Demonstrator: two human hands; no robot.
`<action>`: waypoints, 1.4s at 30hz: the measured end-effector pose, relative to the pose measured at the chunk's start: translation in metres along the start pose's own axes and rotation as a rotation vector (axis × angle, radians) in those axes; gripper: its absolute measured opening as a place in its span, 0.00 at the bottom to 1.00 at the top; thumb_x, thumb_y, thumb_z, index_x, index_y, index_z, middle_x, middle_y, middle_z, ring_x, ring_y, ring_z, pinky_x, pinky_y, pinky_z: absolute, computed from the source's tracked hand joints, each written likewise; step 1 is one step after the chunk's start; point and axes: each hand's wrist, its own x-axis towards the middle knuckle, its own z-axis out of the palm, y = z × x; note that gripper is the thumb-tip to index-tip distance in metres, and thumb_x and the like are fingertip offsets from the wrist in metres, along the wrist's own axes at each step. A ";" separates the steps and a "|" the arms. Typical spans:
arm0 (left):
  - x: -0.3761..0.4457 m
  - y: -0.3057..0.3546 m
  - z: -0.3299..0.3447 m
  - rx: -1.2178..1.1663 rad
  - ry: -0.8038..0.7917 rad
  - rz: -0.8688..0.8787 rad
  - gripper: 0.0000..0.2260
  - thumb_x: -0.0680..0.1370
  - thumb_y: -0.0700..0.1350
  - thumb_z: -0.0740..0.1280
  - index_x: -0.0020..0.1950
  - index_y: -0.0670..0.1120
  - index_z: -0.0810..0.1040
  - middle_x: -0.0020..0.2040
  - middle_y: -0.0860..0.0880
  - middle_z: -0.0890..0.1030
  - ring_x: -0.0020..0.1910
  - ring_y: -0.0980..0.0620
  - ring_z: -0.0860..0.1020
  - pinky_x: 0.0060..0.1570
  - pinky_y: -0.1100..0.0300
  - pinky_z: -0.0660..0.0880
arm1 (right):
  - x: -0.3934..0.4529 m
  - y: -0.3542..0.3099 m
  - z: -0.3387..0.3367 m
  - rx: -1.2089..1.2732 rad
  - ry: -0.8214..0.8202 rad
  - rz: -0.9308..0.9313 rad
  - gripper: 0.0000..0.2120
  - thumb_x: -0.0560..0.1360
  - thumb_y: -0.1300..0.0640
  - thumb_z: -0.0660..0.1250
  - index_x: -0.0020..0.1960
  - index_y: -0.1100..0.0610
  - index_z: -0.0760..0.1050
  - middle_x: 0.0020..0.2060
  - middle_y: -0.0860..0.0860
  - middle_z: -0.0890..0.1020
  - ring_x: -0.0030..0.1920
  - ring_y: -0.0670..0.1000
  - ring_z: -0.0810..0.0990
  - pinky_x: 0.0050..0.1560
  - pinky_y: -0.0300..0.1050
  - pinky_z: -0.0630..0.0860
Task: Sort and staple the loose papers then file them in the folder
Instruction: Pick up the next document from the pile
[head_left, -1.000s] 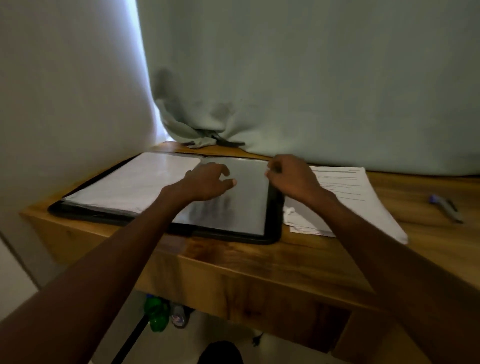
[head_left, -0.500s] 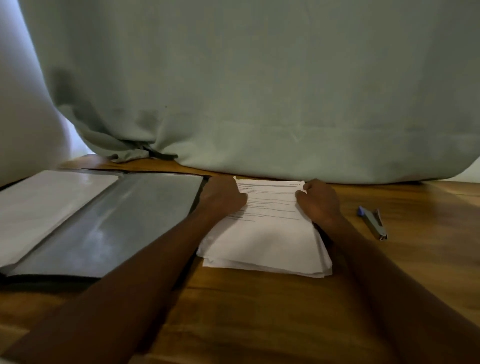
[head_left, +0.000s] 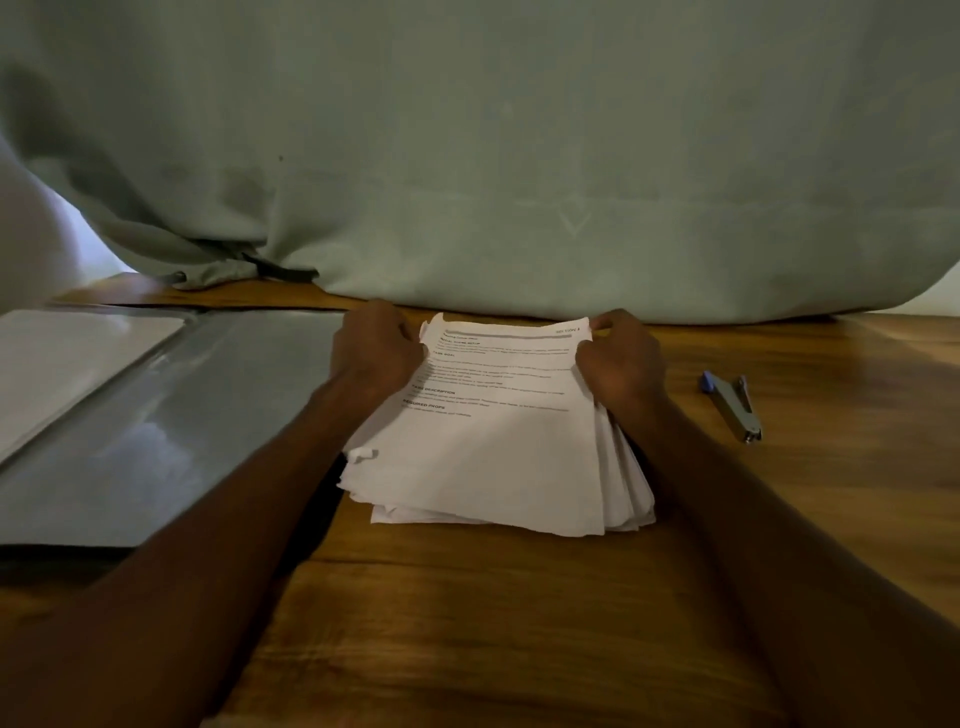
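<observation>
Papers (head_left: 493, 447), a loose and unevenly stacked pile of printed sheets, lie on the wooden surface (head_left: 519, 623) in the middle of the scene, their right edges fanned out and one lower-left corner curled up. Just to their left an open folder (head_left: 171, 426) lies flat, showing a glossy grey sleeve on its right half and a white sheet (head_left: 67, 364) under plastic on its left half; its left side runs out of view and its near edge is in shadow.

Left hand (head_left: 374, 353) has its fingers curled over the far left corner of the top sheets, gripping them there. Right hand (head_left: 621, 364) pinches the far right corner, thumb on top by the page header, other fingers bent along the right edge of the stack. Both forearms reach in from the bottom.

A small stapler (head_left: 732, 408), metal with a blue end, lies on the surface to the right, apart from the pile. A pale green curtain (head_left: 519, 156) hangs behind, its hem resting on the surface. The print on the top page is mostly too small to read; only bold headings stand out.
</observation>
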 end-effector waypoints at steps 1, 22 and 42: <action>0.000 -0.001 0.001 -0.004 0.023 -0.011 0.06 0.73 0.44 0.76 0.38 0.43 0.84 0.37 0.47 0.84 0.37 0.48 0.81 0.37 0.59 0.71 | 0.001 0.000 0.000 0.034 0.000 0.003 0.15 0.77 0.60 0.67 0.63 0.57 0.76 0.59 0.54 0.82 0.60 0.57 0.79 0.55 0.43 0.71; 0.002 0.017 -0.044 -1.410 -0.075 -0.030 0.07 0.79 0.37 0.70 0.57 0.43 0.78 0.44 0.44 0.86 0.40 0.48 0.84 0.37 0.56 0.82 | -0.004 -0.013 -0.035 0.787 -0.446 0.026 0.25 0.73 0.49 0.78 0.66 0.56 0.78 0.57 0.53 0.85 0.55 0.53 0.86 0.58 0.52 0.82; -0.165 0.039 -0.098 -0.870 0.004 0.235 0.11 0.80 0.46 0.71 0.62 0.54 0.79 0.53 0.62 0.83 0.53 0.62 0.82 0.50 0.65 0.81 | -0.153 -0.040 -0.104 0.743 -0.213 -0.255 0.14 0.75 0.57 0.76 0.55 0.42 0.78 0.51 0.41 0.85 0.51 0.38 0.83 0.52 0.35 0.79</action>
